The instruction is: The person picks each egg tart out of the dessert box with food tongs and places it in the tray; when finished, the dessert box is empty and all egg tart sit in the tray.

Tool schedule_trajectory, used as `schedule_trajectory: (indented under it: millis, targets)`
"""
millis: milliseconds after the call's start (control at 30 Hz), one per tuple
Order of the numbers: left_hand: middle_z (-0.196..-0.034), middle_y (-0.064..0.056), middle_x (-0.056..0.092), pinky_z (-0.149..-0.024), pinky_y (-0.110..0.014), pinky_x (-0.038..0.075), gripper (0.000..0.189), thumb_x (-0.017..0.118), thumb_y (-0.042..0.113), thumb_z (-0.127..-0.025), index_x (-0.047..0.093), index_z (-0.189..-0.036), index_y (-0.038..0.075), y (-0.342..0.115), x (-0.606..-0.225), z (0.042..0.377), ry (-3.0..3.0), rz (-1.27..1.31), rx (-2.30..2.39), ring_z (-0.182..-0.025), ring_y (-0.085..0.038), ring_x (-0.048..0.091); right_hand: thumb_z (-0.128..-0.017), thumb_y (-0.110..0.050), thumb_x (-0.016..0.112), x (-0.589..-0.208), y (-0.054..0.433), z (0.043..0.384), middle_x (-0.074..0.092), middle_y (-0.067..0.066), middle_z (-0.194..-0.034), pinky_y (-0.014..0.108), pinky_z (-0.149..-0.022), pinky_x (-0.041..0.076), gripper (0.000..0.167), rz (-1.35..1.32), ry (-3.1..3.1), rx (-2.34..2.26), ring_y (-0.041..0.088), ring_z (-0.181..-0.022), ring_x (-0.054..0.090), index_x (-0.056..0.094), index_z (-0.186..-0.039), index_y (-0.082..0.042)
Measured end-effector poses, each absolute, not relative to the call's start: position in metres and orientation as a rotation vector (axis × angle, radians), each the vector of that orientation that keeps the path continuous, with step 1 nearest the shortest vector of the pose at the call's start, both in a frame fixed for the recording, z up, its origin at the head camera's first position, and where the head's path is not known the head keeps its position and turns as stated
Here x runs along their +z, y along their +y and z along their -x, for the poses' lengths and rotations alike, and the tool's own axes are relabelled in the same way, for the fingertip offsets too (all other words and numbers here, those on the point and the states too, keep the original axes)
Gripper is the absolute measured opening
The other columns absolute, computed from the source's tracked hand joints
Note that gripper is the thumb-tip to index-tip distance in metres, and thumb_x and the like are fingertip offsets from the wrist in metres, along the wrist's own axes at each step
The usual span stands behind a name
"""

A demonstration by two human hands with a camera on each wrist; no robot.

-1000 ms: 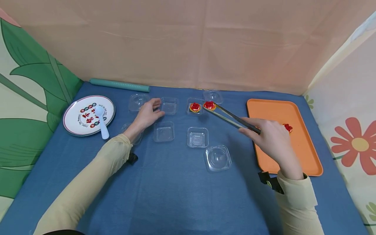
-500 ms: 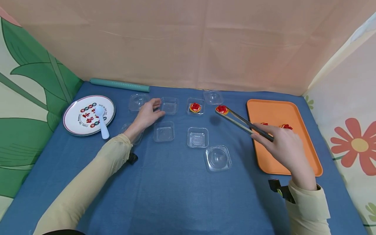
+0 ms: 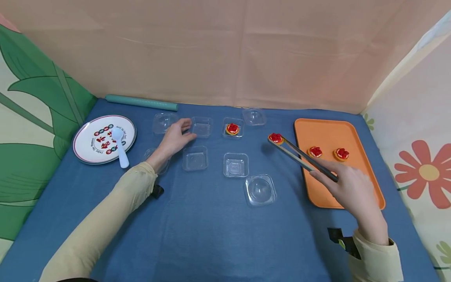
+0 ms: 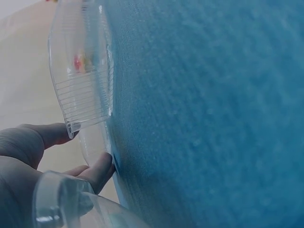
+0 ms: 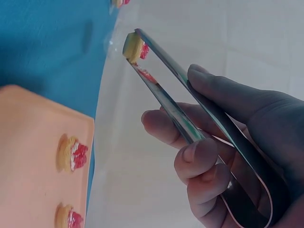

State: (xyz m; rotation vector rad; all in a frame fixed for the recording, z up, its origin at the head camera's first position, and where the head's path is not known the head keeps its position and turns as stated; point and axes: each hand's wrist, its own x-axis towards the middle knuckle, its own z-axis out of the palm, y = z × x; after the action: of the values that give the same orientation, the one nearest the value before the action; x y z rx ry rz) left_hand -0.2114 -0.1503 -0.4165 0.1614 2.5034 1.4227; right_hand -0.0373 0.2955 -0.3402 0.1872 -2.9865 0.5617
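My right hand [image 3: 354, 192] grips a pair of metal tongs [image 3: 317, 164], left of the orange tray [image 3: 349, 188]. Pinched in the tips is a small round tart [image 3: 276, 138] with a red topping, raised above the cloth. In the right wrist view the same tart [image 5: 132, 46] is tilted on its side between the tong ends. My left hand [image 3: 174, 138] lies by a clear plastic container [image 3: 201, 127], fingers relaxed. In the left wrist view the thumb is at that container's rim [image 4: 71, 130]; whether it presses I cannot tell. Another tart [image 3: 232, 129] sits in a container to the right.
Two tarts [image 3: 314, 152] lie on the tray. More clear containers [image 3: 236, 165] and domed lids [image 3: 260, 190] stand on the blue cloth. At left are stacked white plates [image 3: 84, 143] with a white spoon [image 3: 121, 149]. A teal rolling pin [image 3: 141, 102] lies along the back edge.
My right hand has drawn the tongs and tart rightward and nearer, away from the filled container. Both tarts on the tray are now uncovered. The left hand has stayed in place.
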Motion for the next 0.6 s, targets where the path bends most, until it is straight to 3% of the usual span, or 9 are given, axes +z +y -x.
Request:
schedule_trajectory:
  millis: [167,300,400,600]
  targets:
    - [-0.168,-0.025,0.036,-0.123,-0.044,0.043,0.067,0.063,0.009,-0.109,0.029,-0.165,-0.005,-0.151,-0.418,0.211,2.501,-0.167,1.426,-0.154,-0.038,0.038,-0.097,-0.035,0.082,-0.343,0.303,0.025,0.046,-0.003,-0.057,0.031,-0.039,0.026,0.053,-0.096,-3.019,0.542,0.02,-0.047,0.034,0.071,-0.139,-0.004]
    - [-0.167,-0.025,0.036,-0.123,-0.044,0.043,0.067,0.064,0.009,-0.109,0.03,-0.165,-0.005,-0.151,-0.418,0.211,2.498,-0.162,1.431,-0.154,-0.038,0.038,-0.098,-0.038,0.08,-0.347,0.308,0.011,0.061,0.0,-0.069,0.032,-0.039,0.031,0.054,-0.031,-3.039,0.526,0.019,-0.052,0.041,0.071,-0.141,-0.006]
    - [-0.167,-0.025,0.037,-0.123,-0.044,0.043,0.067,0.064,0.009,-0.109,0.029,-0.165,-0.005,-0.151,-0.418,0.211,2.499,-0.165,1.431,-0.154,-0.038,0.038,-0.098,-0.037,0.081,-0.351,0.313,0.0,0.063,0.003,-0.072,0.033,-0.039,0.03,0.054,0.03,-3.046,0.503,0.019,-0.052,0.042,0.071,-0.141,-0.007]
    - [-0.167,-0.025,0.037,-0.123,-0.043,0.043,0.067,0.063,0.009,-0.109,0.03,-0.165,-0.005,-0.152,-0.418,0.212,2.501,-0.163,1.428,-0.154,-0.038,0.038,-0.1,-0.037,0.078,-0.359,0.328,-0.024,0.053,-0.002,-0.061,0.033,-0.039,0.03,0.056,0.184,-3.09,0.49,0.018,-0.049,0.046,0.067,-0.144,-0.004]
